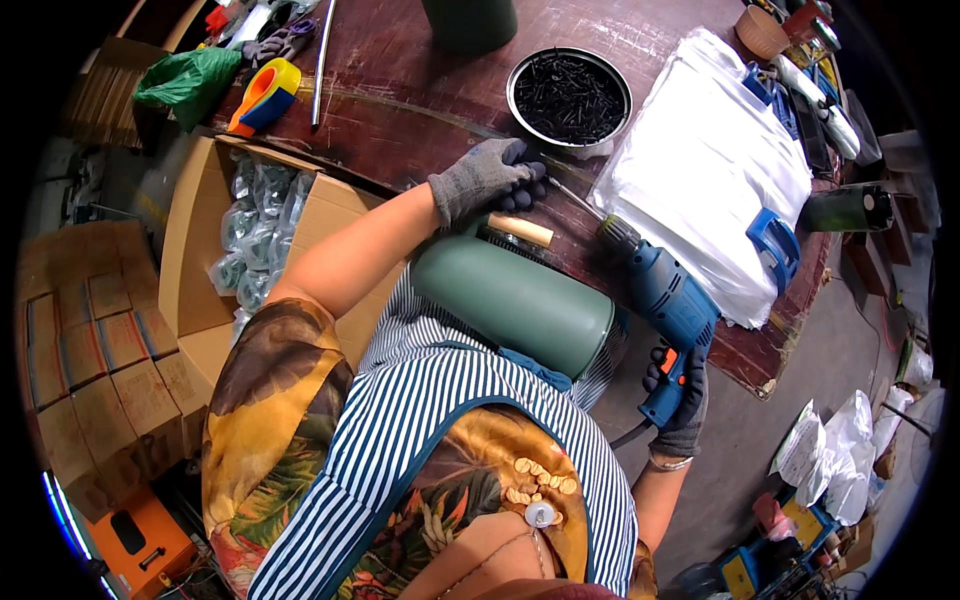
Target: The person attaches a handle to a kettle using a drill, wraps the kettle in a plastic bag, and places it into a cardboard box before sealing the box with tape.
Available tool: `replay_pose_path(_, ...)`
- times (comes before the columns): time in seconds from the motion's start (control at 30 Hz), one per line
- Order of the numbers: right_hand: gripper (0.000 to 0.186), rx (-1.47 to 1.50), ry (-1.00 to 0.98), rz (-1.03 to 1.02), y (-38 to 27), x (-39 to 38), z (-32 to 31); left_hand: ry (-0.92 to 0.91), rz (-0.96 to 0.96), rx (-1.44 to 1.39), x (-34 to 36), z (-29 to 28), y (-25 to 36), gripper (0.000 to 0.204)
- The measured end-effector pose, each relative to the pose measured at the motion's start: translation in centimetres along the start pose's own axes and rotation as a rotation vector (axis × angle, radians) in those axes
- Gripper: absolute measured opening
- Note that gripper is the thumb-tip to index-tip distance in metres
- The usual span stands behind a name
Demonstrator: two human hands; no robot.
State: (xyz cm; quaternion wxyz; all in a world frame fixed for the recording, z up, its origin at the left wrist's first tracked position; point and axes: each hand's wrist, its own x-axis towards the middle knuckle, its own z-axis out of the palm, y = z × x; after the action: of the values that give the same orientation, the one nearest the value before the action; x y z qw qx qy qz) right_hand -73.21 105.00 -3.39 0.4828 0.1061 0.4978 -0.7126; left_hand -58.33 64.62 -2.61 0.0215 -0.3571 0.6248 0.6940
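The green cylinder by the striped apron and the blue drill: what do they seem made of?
Green cylinder: possibly painted metal or plastic; its smooth satin surface leaves this open. Blue drill: probably moulded plastic housing, semi-matte, with vent slots.

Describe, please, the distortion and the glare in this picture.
Head view: black corners frame the fisheye image and the near edge of the table bends; the white stack glares, nearly washed out in places; the green cylinder shows only soft sheen.

The left head-worn fisheye camera looks steeply down from close above the person's chest [480,450], facing out across the table [400,70], which spans the upper middle.
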Motion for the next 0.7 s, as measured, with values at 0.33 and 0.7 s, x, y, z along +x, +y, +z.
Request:
replay_pose_path(0.33, 0.056, 0.020, 0.009, 0.180, -4.9, -2.2, -6.6, 0.128, 0.562, 1.013, -5.6, -0.8, -3.6, 0.052)
replay_pose_path(0.7, 0.049, -0.122, 0.101, 0.317, -8.8, -1.6, -5.2, -0.080, 0.620, 0.769, -4.3, -1.6, -2.9, 0.035)
